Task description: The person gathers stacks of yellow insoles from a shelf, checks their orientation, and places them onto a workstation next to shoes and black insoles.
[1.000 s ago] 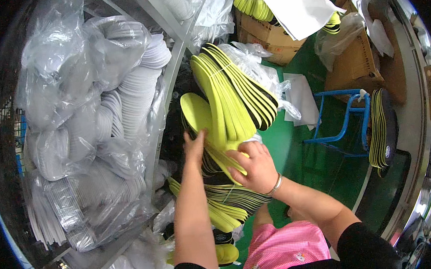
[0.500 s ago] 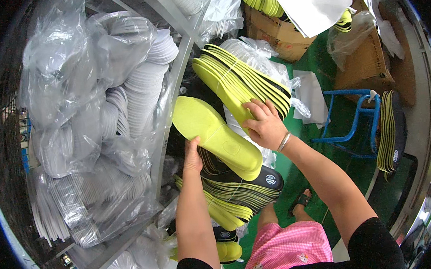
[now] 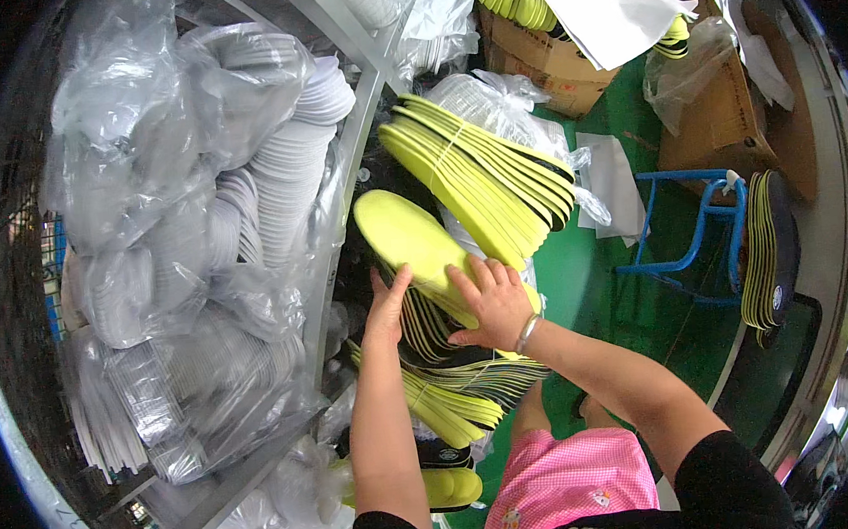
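My left hand (image 3: 387, 304) grips the left edge of a stack of yellow-green insoles (image 3: 404, 231), its thumb along the side and the other fingers mostly hidden. My right hand (image 3: 494, 304) is closed over the near end of the same stack, fingers on top and thumb toward the near side. Beyond it leans a tied, fanned bundle of yellow-green insoles with black layers (image 3: 467, 178), touched by neither hand. Below my hands lies another fanned bundle of black and yellow-green insoles (image 3: 453, 395), partly covered by my right hand and wrist.
To the left, a grey metal rack (image 3: 330, 261) holds white stacked insoles in clear plastic bags (image 3: 133, 177). A blue metal stool frame (image 3: 685, 264) stands on the green floor at right, beside an upright insole bundle (image 3: 765, 250). Cardboard boxes (image 3: 548, 69) are at the back.
My right hand has moved from the far bundle down onto the near end of the stack in my left hand. That stack now sits slightly turned. The far bundle stays in place.
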### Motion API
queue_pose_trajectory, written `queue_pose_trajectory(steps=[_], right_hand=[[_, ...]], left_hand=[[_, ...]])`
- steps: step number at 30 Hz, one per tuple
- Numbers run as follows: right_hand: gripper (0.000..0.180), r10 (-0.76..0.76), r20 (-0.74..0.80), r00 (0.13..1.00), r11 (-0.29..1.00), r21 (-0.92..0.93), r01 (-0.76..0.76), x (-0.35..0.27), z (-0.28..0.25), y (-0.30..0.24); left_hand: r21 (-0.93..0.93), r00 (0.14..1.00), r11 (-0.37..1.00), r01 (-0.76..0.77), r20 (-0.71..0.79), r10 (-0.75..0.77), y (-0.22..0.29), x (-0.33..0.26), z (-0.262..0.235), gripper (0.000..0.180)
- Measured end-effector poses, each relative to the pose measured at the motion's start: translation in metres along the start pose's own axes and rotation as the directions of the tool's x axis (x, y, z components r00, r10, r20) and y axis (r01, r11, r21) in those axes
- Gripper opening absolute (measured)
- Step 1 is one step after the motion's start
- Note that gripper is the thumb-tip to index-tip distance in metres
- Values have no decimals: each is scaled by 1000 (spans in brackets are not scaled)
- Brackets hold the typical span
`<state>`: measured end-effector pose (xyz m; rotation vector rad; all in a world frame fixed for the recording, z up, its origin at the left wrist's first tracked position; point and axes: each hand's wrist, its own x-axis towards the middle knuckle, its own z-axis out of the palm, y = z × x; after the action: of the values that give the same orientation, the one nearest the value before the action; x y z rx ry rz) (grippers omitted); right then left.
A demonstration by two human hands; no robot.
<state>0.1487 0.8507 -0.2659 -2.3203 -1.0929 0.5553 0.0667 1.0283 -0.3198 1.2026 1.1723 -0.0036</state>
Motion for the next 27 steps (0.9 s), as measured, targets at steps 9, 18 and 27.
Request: queue_pose_trajectory(steps=[9, 18, 27], right_hand=[[67, -7, -52, 999, 839, 542, 34, -44, 23, 22], [78, -65, 109, 992, 249, 964, -90, -102, -7, -11], [56, -78, 382, 921, -142, 910, -390, -108, -1, 19]], left_hand=[[-295, 991, 951, 88, 123, -54, -9, -86, -24, 56], [-600, 937, 799, -39, 256, 238, -19, -204, -15, 79], [-480, 951, 861, 168, 308, -14, -23, -200, 5, 69]])
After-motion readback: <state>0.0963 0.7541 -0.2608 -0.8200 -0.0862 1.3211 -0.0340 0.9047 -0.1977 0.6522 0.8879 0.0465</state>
